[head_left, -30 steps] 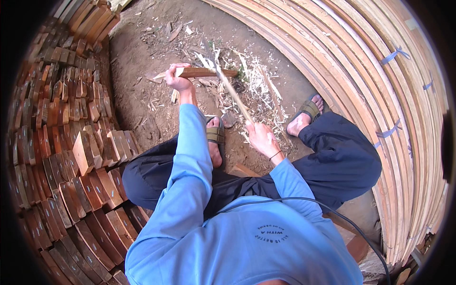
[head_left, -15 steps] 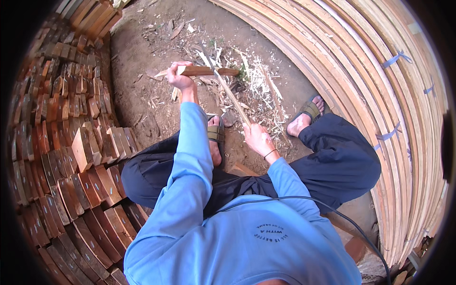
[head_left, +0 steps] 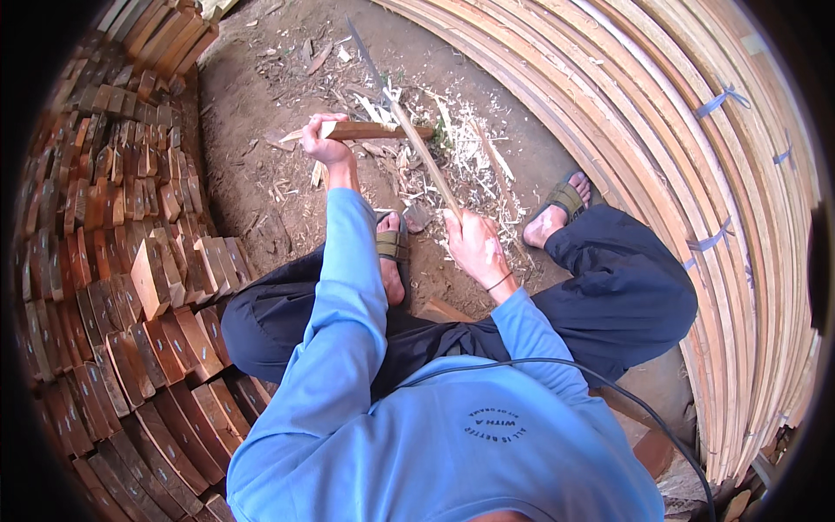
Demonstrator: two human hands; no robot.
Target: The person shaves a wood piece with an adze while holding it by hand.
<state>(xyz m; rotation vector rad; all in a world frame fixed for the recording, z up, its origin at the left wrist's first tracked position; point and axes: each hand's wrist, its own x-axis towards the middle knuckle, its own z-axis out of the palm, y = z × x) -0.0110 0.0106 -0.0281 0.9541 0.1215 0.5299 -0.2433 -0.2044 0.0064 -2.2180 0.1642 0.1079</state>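
My left hand [head_left: 328, 146] is closed round the left end of a wooden stake [head_left: 370, 130], which lies roughly crosswise over the ground with a pale cut face near my fingers. In my right hand [head_left: 478, 248] I grip the low end of the long wooden handle of a machete [head_left: 423, 155]. Its dark narrow blade [head_left: 364, 50] points up and away to the left, beyond the stake. The handle crosses in front of the stake's right part; whether they touch, I cannot tell.
Pale wood shavings [head_left: 478, 165] litter the dirt between my sandalled feet. Stacked boards [head_left: 165, 339] rise close on my left. Long planks [head_left: 644, 96], tied with blue strips, curve along the right. A black cable [head_left: 644, 404] runs over my shirt.
The machete has swung up and away, so much more of its blade shows past the stake. My left hand and the stake have shifted slightly left.
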